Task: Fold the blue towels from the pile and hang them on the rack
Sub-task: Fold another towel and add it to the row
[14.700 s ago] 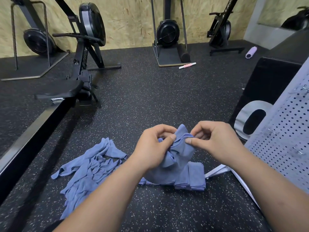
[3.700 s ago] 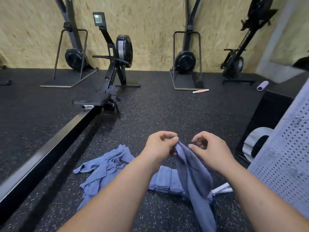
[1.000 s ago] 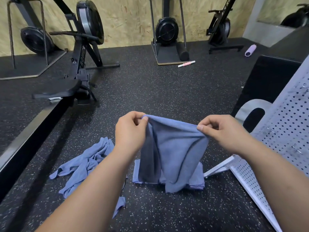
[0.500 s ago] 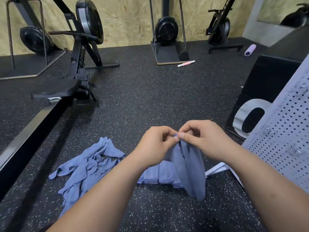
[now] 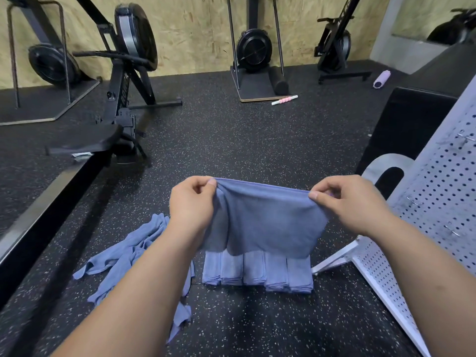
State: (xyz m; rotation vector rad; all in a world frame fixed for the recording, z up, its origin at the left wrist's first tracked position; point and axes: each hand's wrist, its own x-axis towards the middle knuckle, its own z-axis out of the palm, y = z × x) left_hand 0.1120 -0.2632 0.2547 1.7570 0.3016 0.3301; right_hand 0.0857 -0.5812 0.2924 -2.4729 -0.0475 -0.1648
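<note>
A folded blue towel (image 5: 268,222) hangs stretched between my hands above the floor. My left hand (image 5: 192,204) pinches its top left corner and my right hand (image 5: 350,202) pinches its top right corner. Directly below it, a row of folded blue towels (image 5: 257,271) lies on the dark floor, its far part hidden by the held towel. A loose pile of unfolded blue towels (image 5: 123,256) lies to the left, partly behind my left forearm. The white perforated rack (image 5: 435,191) leans at the right edge.
A rowing machine (image 5: 121,73) and its long black rail (image 5: 38,217) run along the left. More exercise machines (image 5: 253,47) stand at the plywood wall. A black box (image 5: 407,124) sits behind the rack. A pink roller stick (image 5: 284,99) lies on the floor.
Half a second ago my hands were together with the towel hanging narrow between them. They have moved apart and the towel is now spread wide between them.
</note>
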